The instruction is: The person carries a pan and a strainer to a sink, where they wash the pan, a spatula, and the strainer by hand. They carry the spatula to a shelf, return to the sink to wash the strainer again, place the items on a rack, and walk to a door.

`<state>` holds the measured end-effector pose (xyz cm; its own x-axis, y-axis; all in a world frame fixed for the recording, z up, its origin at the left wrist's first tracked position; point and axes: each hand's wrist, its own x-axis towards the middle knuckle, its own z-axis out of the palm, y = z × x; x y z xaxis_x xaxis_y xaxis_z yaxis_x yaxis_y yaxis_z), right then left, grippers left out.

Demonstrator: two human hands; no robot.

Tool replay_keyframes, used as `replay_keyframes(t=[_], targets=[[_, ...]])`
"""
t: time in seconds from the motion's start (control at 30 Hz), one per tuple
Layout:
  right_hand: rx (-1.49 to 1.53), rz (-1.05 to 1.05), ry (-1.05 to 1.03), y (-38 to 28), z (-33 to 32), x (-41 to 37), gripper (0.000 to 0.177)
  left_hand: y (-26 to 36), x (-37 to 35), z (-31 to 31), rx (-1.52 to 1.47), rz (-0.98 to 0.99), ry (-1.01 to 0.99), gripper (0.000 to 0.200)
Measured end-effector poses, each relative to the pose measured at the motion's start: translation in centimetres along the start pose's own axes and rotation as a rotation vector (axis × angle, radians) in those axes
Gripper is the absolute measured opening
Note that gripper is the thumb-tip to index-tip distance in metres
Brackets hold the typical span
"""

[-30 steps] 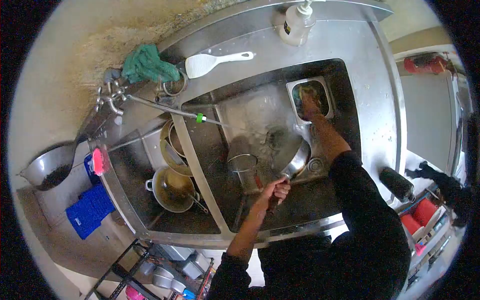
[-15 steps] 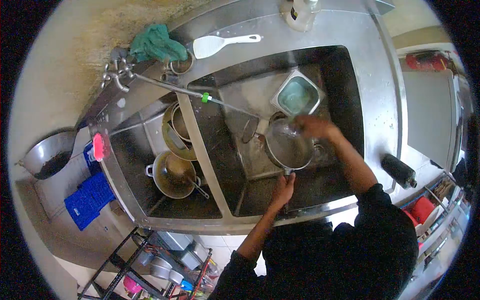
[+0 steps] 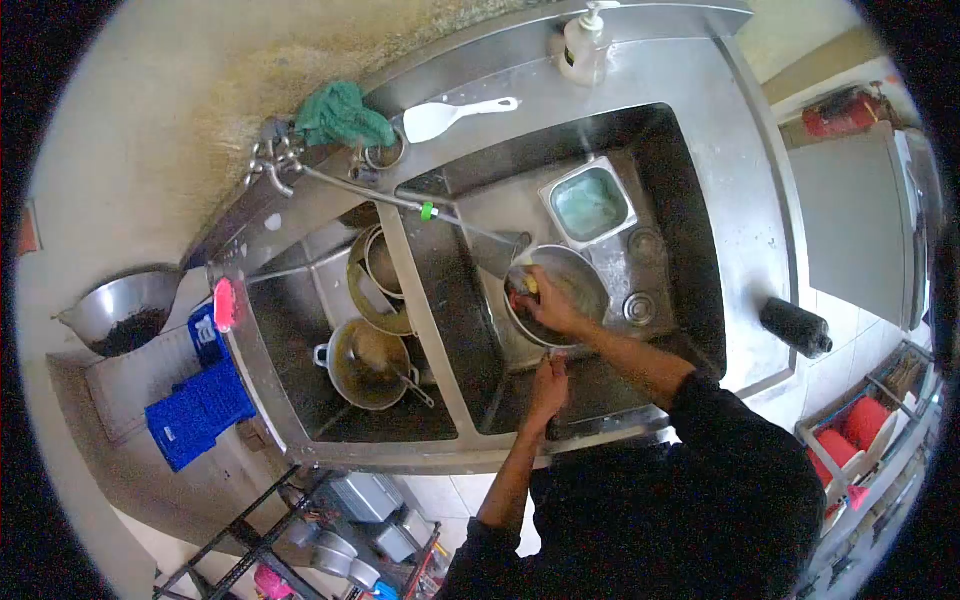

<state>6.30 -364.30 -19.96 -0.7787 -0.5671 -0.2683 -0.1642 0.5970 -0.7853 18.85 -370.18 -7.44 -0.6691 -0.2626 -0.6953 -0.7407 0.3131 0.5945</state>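
Observation:
A round metal pan (image 3: 585,280) sits tilted in the right-hand sink basin. My left hand (image 3: 546,388) is closed around its handle, on the near side. Inside the pan my right hand (image 3: 552,308) presses a small yellow sponge (image 3: 531,285) against the left wall, with something red showing beside the fingers. Water runs from the tap hose (image 3: 400,203) with a green end and lands by the pan's far left rim. Behind the pan stands a square metal container (image 3: 628,212) of cloudy greenish water.
In the left basin sit a two-handled pot (image 3: 345,395) with a ladle and other stacked pots. A white rice paddle (image 3: 432,121), a green cloth (image 3: 345,118) and a soap bottle (image 3: 582,55) line the back ledge. A dark bottle (image 3: 797,327) lies at the right.
My right hand has moved from the pan's right rim to the inside of its left wall. The pan has shifted slightly, and my left hand keeps its handle. The view has turned a little.

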Motion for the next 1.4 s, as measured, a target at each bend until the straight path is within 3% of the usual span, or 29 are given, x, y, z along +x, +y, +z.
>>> replay_keyframes(t=[0.03, 0.07, 0.13, 0.23, 0.27, 0.33, 0.4, 0.43, 0.5, 0.6, 0.67, 0.7, 0.73, 0.77, 0.8, 0.83, 0.9, 0.93, 1.03, 1.13, 1.27, 1.33, 1.37, 1.4], targets=[[-0.239, -0.095, 0.069, 0.6, 0.9, 1.1, 0.062, 0.3, -0.5, -1.1, 0.007, -0.086, -0.066, 0.055], [-0.364, -0.118, -0.177, -3.8, -5.9, 0.8, 0.061, 0.9, -0.5, -2.7, 0.012, -0.168, -0.124, 0.051], [-0.301, 0.097, -0.320, -4.2, -4.6, -1.8, 0.056, 1.7, -0.6, -4.4, 0.060, -0.143, -0.098, 0.048], [0.193, 0.432, -0.298, -5.4, -5.2, -1.9, 0.054, 0.9, -0.1, -1.7, 0.079, 0.046, 0.043, 0.049], [0.428, 0.537, -0.242, -6.4, -5.6, -1.3, 0.054, -2.2, 1.0, -0.1, 0.025, 0.019, 0.040, 0.049], [0.919, 0.738, -0.129, -8.6, -5.6, -0.5, 0.056, -2.8, 0.6, 0.4, 0.045, -0.018, -0.003, 0.051], [0.920, 0.690, 0.086, -7.2, -4.5, 0.2, 0.058, 1.8, -1.4, -0.2, 0.175, -0.014, -0.076, 0.053], [0.684, 0.546, 0.238, -4.2, -1.9, 1.3, 0.060, 1.8, -1.4, -0.4, 0.202, 0.000, -0.077, 0.053], [0.645, 0.407, 0.263, -5.6, -1.2, 1.4, 0.063, 1.2, -0.7, -1.2, 0.268, 0.035, -0.080, 0.053], [0.935, 0.318, -0.082, -11.3, -5.2, -3.0, 0.065, 0.1, 0.1, -0.4, 0.130, 0.141, -0.036, 0.053], [0.808, 0.134, -0.214, -10.7, -5.5, -3.7, 0.066, -0.7, 0.8, -0.9, 0.163, 0.086, -0.089, 0.052], [0.617, 0.179, -0.344, -10.0, -5.5, -4.3, 0.063, -1.3, 0.9, -2.2, 0.213, 0.023, -0.124, 0.051], [0.417, 0.210, -0.464, -8.3, -6.1, -4.4, 0.060, 1.4, -0.2, -3.7, 0.111, -0.098, -0.156, 0.050], [0.211, 0.243, -0.584, -6.5, -7.0, -4.7, 0.057, -0.8, 0.2, -4.4, -0.128, -0.136, -0.284, 0.050], [0.188, -0.051, -0.600, -5.4, -9.3, -5.0, 0.053, -4.8, 1.2, -4.7, -0.371, -0.170, -0.414, 0.049], [0.162, -0.242, -0.583, -4.7, -11.3, -5.1, 0.054, -4.6, 1.3, -4.5, -0.431, -0.177, -0.454, 0.048], [0.263, -0.188, -0.534, -4.7, -12.4, -5.6, 0.054, -0.3, -1.3, -4.2, -0.378, -0.186, -0.428, 0.048], [0.416, -0.075, -0.495, -5.4, -11.7, -5.8, 0.055, 2.2, -2.6, -4.1, -0.265, -0.183, -0.364, 0.047], [1.322, 0.404, -0.283, -9.8, -7.6, -7.3, 0.055, 1.2, -1.7, -4.3, 0.064, -0.070, -0.339, 0.047], [1.879, 0.539, -0.044, -13.2, -7.2, -6.1, 0.056, -5.2, 0.4, -4.7, 0.326, 0.475, -0.146, 0.048], [2.061, 0.566, 0.161, -8.5, -6.8, -1.3, 0.072, -4.3, -1.7, -6.1, 0.628, 0.354, -0.150, 0.041], [2.058, 0.558, 0.415, -7.8, -7.4, 0.5, 0.094, -1.1, -2.7, -6.2, 0.768, 0.353, -0.185, 0.036], [2.078, 0.592, 0.584, -9.5, -9.1, -0.5, 0.093, -0.2, -3.8, -6.3, 0.786, 0.425, -0.138, 0.032], [1.960, 0.516, 0.632, -9.5, -7.7, -0.5, 0.081, -0.1, -4.0, -6.4, 0.794, 0.523, -0.103, 0.028]])
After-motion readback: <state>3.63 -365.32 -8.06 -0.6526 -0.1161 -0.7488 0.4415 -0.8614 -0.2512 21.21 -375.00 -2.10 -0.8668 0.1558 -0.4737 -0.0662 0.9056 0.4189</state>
